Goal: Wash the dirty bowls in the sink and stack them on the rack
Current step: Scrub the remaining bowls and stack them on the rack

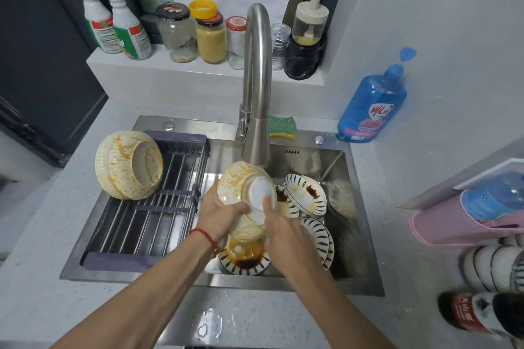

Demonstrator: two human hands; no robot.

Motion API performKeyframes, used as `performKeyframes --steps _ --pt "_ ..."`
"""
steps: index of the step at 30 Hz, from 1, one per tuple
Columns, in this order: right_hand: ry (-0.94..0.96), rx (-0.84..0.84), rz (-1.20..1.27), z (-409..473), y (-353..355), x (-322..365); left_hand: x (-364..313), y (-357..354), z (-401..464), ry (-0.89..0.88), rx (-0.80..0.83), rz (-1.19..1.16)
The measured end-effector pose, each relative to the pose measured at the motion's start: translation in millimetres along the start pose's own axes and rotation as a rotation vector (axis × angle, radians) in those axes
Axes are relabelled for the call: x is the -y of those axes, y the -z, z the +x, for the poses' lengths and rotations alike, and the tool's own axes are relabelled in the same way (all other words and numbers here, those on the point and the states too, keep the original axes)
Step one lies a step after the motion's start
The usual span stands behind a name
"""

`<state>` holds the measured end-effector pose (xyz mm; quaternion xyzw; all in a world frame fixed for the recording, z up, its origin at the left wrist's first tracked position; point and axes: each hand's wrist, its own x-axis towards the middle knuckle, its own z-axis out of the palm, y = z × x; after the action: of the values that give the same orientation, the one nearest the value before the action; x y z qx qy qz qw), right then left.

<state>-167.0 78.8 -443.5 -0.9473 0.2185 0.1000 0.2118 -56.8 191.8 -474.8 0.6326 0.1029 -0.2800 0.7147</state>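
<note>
A cream bowl with orange streaks (238,181) is held upside down under the faucet (256,79), its white base facing me. My left hand (219,214) grips its left side. My right hand (279,225) holds the other side, thumb on the base. Below them several blue-striped white dishes with brown sauce lie in the sink (355,235): one (245,261) under my hands, others (306,194) to the right. Two nested cream bowls (130,164) lie on their side at the far end of the dish rack (147,224), which spans the sink's left half.
A green-yellow sponge (281,126) lies behind the faucet. A blue soap bottle (373,105) stands at the right. Jars and spray bottles line the ledge (158,65) behind. Stacked bowls (493,268), a pink holder (442,224) and a can (465,310) crowd the right counter.
</note>
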Motion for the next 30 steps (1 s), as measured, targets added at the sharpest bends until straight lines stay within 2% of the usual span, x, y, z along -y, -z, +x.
performKeyframes --steps 2,6,11,15,19,23,27,30 --pt "0.045 0.039 -0.022 -13 -3 -4 -4 5 3 0.000 0.015 -0.014" --pt "-0.044 -0.019 -0.010 12 6 -16 -2 5 5 -0.002 0.060 0.041" --pt "0.058 0.063 -0.045 -25 -11 -8 -7 12 8 -0.018 0.058 0.032" --pt "-0.023 -0.020 -0.018 4 -5 -13 0 6 4 0.005 0.066 0.037" --pt "0.048 0.048 -0.009 -21 -8 -5 -8 9 8 -0.006 0.070 -0.027" --pt "-0.036 -0.034 -0.014 2 0 -20 -5 5 6 0.025 0.082 -0.005" --pt "0.037 0.011 -0.038 -19 -7 -8 -6 7 9 0.024 0.086 -0.060" --pt "-0.026 0.000 -0.002 -14 -3 -24 -6 7 6 0.034 0.104 -0.042"
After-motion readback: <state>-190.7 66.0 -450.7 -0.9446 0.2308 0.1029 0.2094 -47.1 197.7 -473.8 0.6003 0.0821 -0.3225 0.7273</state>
